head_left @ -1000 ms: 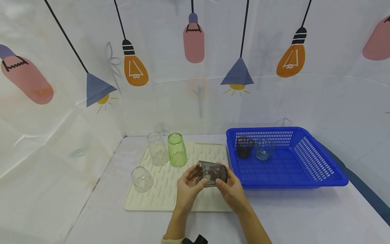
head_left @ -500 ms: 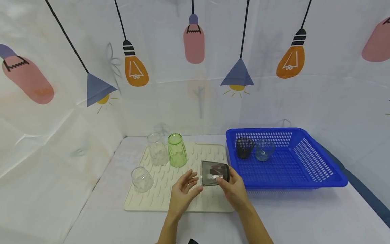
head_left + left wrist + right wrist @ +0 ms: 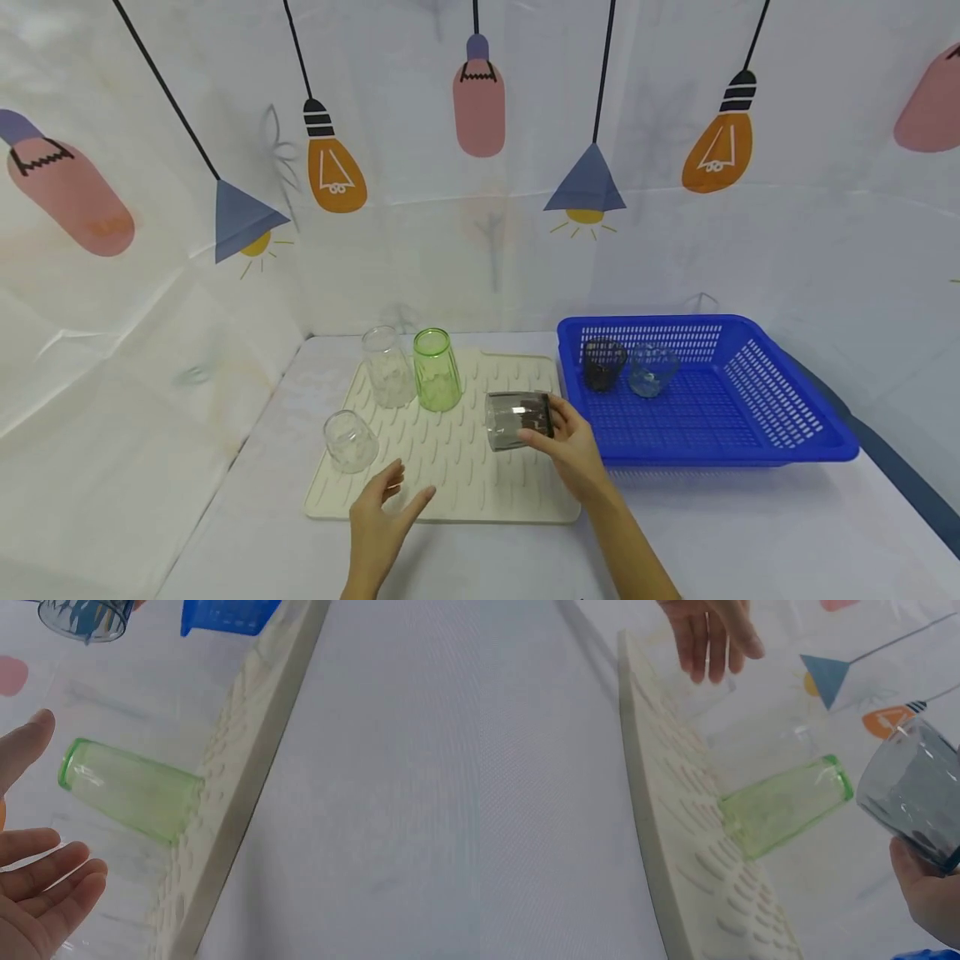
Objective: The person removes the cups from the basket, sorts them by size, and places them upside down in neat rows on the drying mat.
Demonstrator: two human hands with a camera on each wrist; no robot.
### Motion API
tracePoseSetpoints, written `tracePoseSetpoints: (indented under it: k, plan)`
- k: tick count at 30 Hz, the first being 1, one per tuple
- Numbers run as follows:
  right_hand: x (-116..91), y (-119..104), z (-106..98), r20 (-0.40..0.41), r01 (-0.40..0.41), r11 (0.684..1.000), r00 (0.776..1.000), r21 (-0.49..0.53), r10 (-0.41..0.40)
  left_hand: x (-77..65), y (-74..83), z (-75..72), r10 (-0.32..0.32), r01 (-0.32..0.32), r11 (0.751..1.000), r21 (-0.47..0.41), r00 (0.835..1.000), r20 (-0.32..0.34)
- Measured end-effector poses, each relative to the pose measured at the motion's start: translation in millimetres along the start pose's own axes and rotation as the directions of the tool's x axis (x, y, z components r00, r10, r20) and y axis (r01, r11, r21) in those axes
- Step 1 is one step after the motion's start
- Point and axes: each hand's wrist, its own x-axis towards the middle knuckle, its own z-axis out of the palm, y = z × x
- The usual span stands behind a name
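Note:
My right hand [image 3: 573,446] grips a smoky grey glass [image 3: 517,421] near its dark base, holding it sideways above the ribbed cream mat [image 3: 442,492]. In the right wrist view the grey glass [image 3: 915,795] has its mouth towards the upper left. My left hand [image 3: 381,521] is apart from it over the mat's front edge, thumb and fingers spread with nothing between them. Nearest to that hand is a short clear glass [image 3: 351,442] on the mat's left side. Behind stand a tall clear glass [image 3: 388,371] and a green glass [image 3: 437,371].
A blue perforated basket [image 3: 727,450] stands right of the mat. Inside it are a dark glass [image 3: 602,362] and a pale bluish glass [image 3: 652,369]. A white sheet printed with hanging lamps [image 3: 585,179] backs the white table [image 3: 247,533].
My left hand has let go of the grey glass and moved left and down, away from it. The right hand keeps hold of the glass, which has shifted slightly.

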Motion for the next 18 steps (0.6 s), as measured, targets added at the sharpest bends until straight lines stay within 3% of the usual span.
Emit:
tracePoseSetpoints:
  k: [5, 9, 14, 18]
  plan:
    - [6.7, 7.1, 4.1, 0.008, 0.011, 0.999, 1.000, -0.043, -0.011, -3.7, -17.0, -14.1, 0.142, -0.120, 0.977, 0.175, 0.983, -0.119]
    - [12.6, 12.3, 8.5, 0.007, 0.017, 0.997, 1.000, -0.077, -0.017, -6.7, -30.4, -24.2, 0.185, -0.137, 0.953, 0.270, 0.969, -0.162]
    - [19.5, 18.9, 11.0, 0.003, 0.014, 0.991, 1.000, -0.131, -0.014, -10.4, -42.2, -33.7, 0.113, -0.048, 0.945, 0.323, 0.976, -0.186]
    - [25.9, 27.5, 13.1, 0.028, 0.025, 0.985, 0.999, -0.172, -0.021, -10.1, -46.7, -42.4, 0.008, 0.041, 0.934, 0.354, 0.991, -0.136]
